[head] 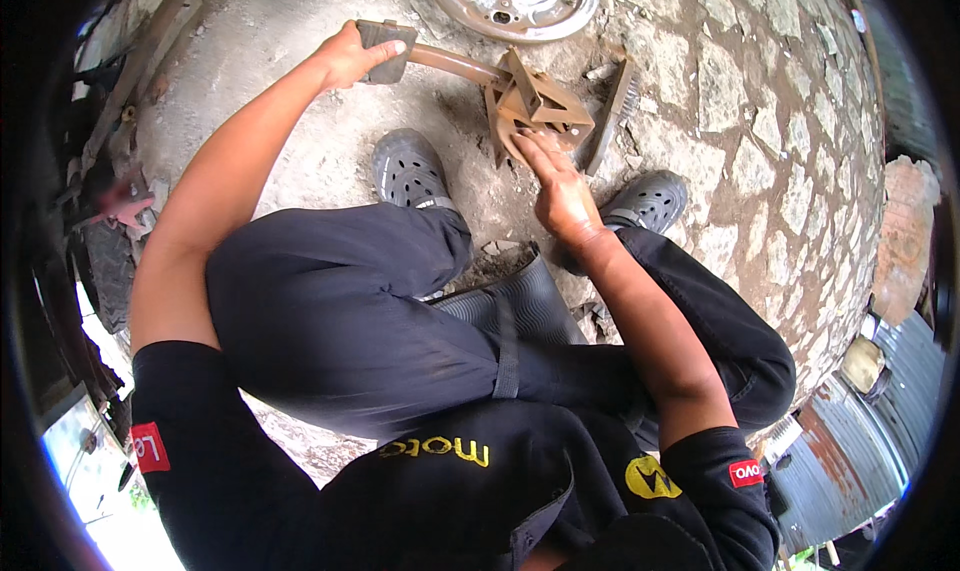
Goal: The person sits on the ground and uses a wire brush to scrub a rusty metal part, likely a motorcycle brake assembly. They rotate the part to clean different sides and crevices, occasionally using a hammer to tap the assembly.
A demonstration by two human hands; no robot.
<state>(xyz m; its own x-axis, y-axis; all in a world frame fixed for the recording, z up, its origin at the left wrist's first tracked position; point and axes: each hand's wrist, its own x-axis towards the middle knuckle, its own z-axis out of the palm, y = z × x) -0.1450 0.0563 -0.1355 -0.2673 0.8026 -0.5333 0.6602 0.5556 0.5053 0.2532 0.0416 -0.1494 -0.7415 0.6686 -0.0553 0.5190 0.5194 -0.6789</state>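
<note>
A brown steel stand lies on the ground before me: a round tube (459, 62) joins a flat dark end plate (390, 55) to an angular welded bracket (551, 102). My left hand (352, 57) grips the end plate, its thumb lying across the top face. At the other end, the extended fingers of my right hand (559, 181) rest on the near side of the bracket. Its thumb is hidden, and whether anything is under those fingers cannot be made out. Just right of the bracket lies a wire brush (611, 117), bristles facing right.
A worn steel wheel rim (517, 8) lies beyond the bracket. My clog-shod feet flank the work, and a ribbed black rubber piece (525, 301) is between my legs. Stone paving (750, 121) spreads right, with corrugated metal sheets (847, 443) at the lower right.
</note>
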